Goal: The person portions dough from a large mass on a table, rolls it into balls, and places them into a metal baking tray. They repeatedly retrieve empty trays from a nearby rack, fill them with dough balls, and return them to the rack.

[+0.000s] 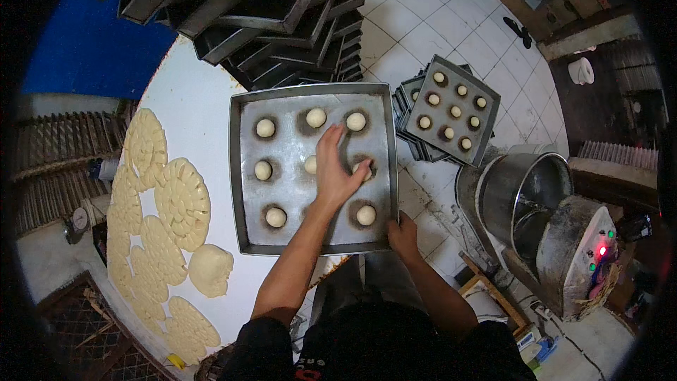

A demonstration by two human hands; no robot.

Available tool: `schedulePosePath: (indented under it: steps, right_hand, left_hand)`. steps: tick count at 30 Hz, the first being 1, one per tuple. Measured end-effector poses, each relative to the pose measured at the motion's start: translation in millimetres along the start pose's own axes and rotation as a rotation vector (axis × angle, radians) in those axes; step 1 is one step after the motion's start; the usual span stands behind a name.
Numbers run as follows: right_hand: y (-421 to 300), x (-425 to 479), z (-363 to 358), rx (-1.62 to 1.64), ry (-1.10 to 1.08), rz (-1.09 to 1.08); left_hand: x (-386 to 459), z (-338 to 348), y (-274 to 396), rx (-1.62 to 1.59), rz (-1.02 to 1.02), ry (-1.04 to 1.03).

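A square metal baking tray (285, 193) lies before me, its left part over the white tabletop and its right edge beyond the table. Small round dough balls sit spaced in rows in it, one at the top right (356, 121) and one at the lower left (275, 217). My left hand (337, 169) reaches over the tray's middle, thumb and fingers spread. Its thumb overlaps a dough ball (360, 171) at the right; whether it presses on it is unclear. Another ball (310, 164) is partly behind this hand. My right hand (403, 235) grips the tray's lower right edge.
Scored flat dough rounds (182, 203) and a dough lump (210, 270) lie on the white table (203, 116). Stacked trays (296, 16) rise at the back. Rightward, a lower tray stack (449, 132) bears dough balls, near a mixer (521, 206) on the tiled floor (418, 32).
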State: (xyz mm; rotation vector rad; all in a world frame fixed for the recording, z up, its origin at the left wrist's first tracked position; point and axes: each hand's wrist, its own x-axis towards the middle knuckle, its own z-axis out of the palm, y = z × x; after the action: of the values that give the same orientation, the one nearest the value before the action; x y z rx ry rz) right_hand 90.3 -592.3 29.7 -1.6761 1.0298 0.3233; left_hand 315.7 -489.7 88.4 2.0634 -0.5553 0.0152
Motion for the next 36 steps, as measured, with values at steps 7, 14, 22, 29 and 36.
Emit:
schedulePosePath:
  steps: [7, 14, 22, 29, 36]
  right_hand:
    - [62.3, -21.0, -116.2, 0.319, 0.189, -0.005]
    - [65.8, -33.1, -300.6, 0.253, 0.753, 0.136]
    - [202.7, 252.1, -295.8, 0.228, 0.685, 0.196]
    - [209.6, 370.7, -167.9, 0.445, 0.551, 0.354]
    - [184.7, 378.8, -158.6, 0.381, 0.291, 0.472]
  left_hand:
    - [-90.6, -150.8, -28.9, -0.028, -0.231, 0.289]
    - [-128.3, -149.6, -56.2, -0.166, -0.576, 0.257]
    - [-112.7, 2.5, -37.9, 0.516, -0.354, 0.113]
    - [-104.1, 34.9, -44.8, 0.718, -0.338, 0.184]
    - [-99.0, 36.2, -29.2, 0.666, -0.396, 0.139]
